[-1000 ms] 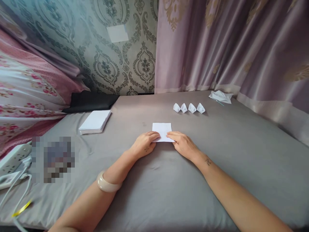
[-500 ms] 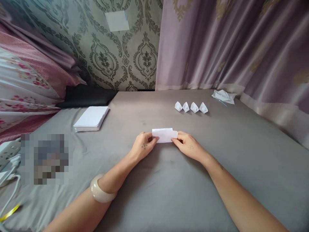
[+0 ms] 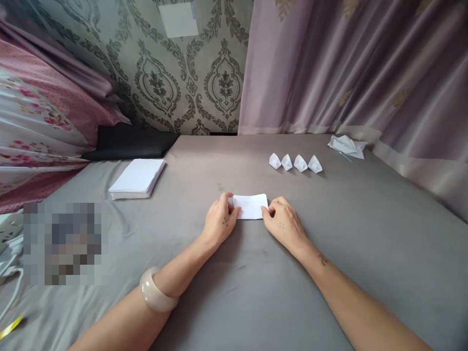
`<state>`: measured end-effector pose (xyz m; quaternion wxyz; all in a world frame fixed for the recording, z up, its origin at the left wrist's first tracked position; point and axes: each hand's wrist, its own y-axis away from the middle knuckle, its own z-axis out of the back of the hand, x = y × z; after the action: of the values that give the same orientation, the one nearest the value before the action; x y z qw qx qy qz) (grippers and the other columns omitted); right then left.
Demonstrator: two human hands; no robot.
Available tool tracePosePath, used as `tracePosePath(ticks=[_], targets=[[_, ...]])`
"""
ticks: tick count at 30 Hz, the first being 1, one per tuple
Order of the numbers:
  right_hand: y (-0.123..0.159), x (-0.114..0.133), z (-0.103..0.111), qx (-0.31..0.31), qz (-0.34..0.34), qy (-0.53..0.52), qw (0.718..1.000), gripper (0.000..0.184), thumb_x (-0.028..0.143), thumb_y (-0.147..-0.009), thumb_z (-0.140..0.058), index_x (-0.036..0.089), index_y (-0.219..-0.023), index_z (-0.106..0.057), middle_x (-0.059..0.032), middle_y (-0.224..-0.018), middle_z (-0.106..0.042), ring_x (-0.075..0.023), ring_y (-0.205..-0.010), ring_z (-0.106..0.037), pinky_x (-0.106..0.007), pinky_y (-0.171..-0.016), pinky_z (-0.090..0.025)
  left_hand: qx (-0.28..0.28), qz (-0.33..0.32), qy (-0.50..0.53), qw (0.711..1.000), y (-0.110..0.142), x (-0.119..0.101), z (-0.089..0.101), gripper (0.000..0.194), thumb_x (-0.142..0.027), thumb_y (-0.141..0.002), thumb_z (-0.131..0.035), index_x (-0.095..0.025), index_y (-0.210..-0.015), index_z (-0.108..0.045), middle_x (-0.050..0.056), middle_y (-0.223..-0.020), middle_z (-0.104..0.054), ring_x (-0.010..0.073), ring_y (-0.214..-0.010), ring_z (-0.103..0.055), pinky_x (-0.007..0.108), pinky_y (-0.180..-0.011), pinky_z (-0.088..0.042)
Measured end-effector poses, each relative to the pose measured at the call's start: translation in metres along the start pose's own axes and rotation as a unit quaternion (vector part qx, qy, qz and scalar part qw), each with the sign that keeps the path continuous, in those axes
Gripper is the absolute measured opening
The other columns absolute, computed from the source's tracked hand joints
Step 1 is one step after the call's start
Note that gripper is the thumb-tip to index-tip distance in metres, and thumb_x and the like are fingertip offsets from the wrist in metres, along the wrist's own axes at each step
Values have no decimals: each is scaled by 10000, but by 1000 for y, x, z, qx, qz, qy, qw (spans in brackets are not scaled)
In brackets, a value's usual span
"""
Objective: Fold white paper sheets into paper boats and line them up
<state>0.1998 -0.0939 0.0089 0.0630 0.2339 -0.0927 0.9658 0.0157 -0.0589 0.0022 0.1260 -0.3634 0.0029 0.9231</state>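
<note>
Head view: white paper (image 3: pixel 251 207) lies between left hand (image 3: pixel 218 223) and right hand (image 3: pixel 285 222), ends pinched beneath their thumbs (image 3: pixel 236 213).

Both arms reach forward from the lower edge of the view, the left forearm (image 3: pixel 126 312) slanting inward to the right and the right forearm (image 3: pixel 360 302) inward to the left. The left grip (image 3: pixel 218 222) and the right grip (image 3: pixel 285 223) stand near each other but apart, backs turned upward. Each is closed in a pinch, thumb pointing inward, fingers bent. Small dark dots mark both backs.
</note>
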Motion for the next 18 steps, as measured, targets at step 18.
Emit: tracePosePath(ticks=[18], targets=[[-4,2,3,15,-20,44,999,289,267,-865,-523,202,-585,-494,-47,-864,-594,-114,-578,-524,-275,-556,-339,3,-43,-79,996,1,-2,0,209,-271,-893,-500,-213,-900,-701,32,-748,-672,194,-741,-542,281,-654,-412]])
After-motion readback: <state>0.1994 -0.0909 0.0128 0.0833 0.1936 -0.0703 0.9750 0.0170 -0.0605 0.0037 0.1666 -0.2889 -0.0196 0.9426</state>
